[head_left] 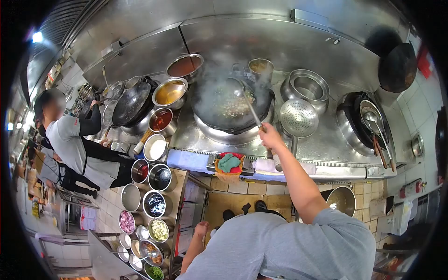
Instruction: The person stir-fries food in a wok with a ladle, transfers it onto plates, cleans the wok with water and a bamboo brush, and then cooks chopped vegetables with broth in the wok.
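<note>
My right hand (270, 136) is closed around the handle of a long metal ladle (252, 110). The ladle's bowl is inside a large black wok (211, 122), over chopped, pale food (235, 107) with green bits. Steam rises from the wok and blurs its far side. Low by my side, next to the metal ingredient counter (180, 198), my left hand (201, 228) is curled closed, and I see nothing in it. Just right of the wok, a round perforated strainer (299, 118) lies with its handle toward me.
Pots of red sauce (162, 120) and yellow liquid (170, 92) stand left of the wok. A lidded steel pot (309, 88) and another wok with ladles (373, 122) are rightward. Cloths (228, 162) line the stove's front edge. A co-worker (79, 135) stands at the left.
</note>
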The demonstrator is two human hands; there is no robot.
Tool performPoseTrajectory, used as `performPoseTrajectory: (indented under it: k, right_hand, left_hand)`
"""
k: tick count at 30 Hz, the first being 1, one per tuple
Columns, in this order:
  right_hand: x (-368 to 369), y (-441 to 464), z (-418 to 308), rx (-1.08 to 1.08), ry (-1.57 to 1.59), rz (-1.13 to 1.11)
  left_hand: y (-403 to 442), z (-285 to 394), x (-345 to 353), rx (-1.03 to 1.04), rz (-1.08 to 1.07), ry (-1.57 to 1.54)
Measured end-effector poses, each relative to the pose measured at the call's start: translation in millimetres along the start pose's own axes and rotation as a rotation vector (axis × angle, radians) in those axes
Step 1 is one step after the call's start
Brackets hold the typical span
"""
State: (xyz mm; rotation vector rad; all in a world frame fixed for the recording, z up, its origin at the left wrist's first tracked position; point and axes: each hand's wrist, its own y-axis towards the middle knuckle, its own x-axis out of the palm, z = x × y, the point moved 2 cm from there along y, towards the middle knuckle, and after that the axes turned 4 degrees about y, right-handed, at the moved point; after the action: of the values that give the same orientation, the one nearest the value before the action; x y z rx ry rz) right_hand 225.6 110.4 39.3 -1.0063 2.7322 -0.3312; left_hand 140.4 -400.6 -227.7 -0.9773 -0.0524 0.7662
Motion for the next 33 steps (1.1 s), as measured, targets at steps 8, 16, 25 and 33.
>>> performPoseTrajectory:
  k: [8,16,25,33]
  right_hand:
    - [-97,-101,52,-0.161,-0.335,0.347]
    - [-112,-185,139,0.082,-0.494,0.435]
    - [-141,-127,143,-0.076,-0.325,0.148]
    - [-104,-52,17,-0.353,-0.488,-0.275]
  left_hand:
    - [-10,-21,7,0.016,0.028,0.117]
    - [18,22,41,0.297,-0.19,0.945]
    - [1,146,88,0.371,0.048,0.24]
    - [-93,24,114,0.134,0.198,0.315]
